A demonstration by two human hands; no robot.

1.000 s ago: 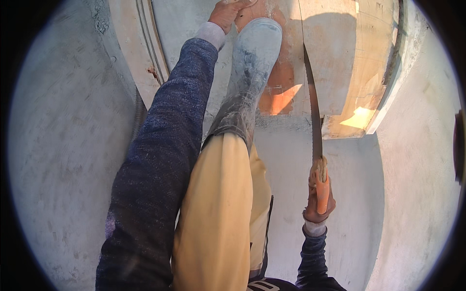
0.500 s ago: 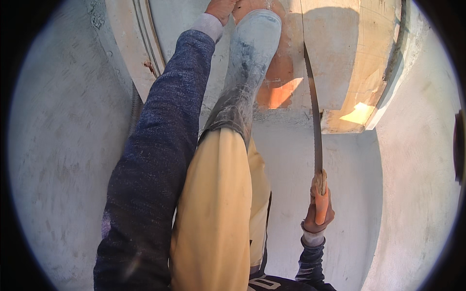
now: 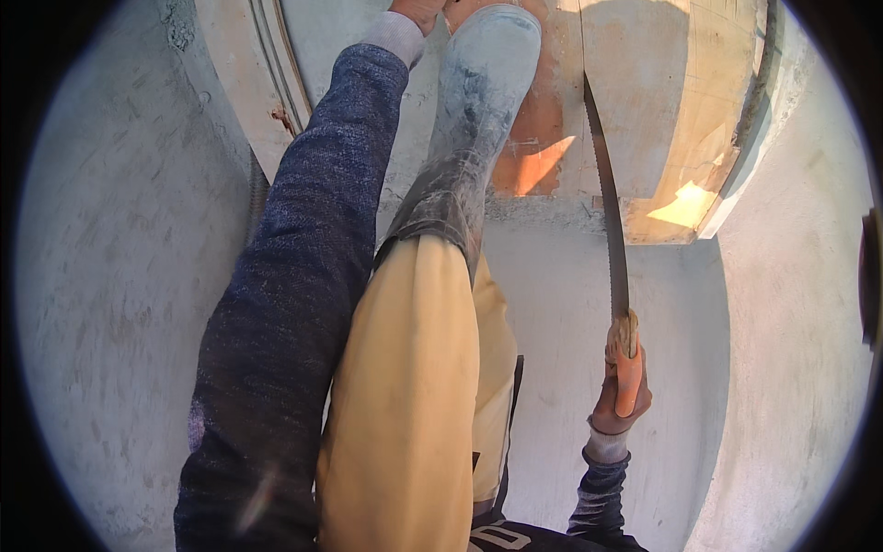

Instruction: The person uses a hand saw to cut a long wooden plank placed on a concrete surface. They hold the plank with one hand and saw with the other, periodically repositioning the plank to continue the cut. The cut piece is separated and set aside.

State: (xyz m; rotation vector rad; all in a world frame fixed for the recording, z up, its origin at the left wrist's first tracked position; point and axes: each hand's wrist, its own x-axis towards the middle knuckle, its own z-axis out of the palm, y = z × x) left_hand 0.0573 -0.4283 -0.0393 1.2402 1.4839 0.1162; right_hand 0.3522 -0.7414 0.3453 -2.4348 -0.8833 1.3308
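Note:
My right hand (image 3: 621, 396) is closed round the orange and wooden handle of a handsaw, whose long toothed blade (image 3: 607, 184) lies along a thin cut line in a weathered board (image 3: 635, 110). My left hand (image 3: 416, 13), cut off by the top edge, is at the board beside my boot; its fingers are hidden. My dusty rubber boot (image 3: 483, 83) is on the orange-stained part of the board, left of the cut. My leg in tan trousers (image 3: 395, 396) stretches between my arms.
Pale concrete walls (image 3: 120, 276) curve at the left and right (image 3: 782, 322). A pale concrete surface (image 3: 570, 276) lies below the board. A narrow strip with grooved edges (image 3: 280, 74) runs at the upper left, with a corrugated tube (image 3: 256, 202) below it.
The saw has been drawn back toward me relative to the board and has shifted slightly right. The board and boot appear higher in the picture, and my left hand has slipped partly out of view.

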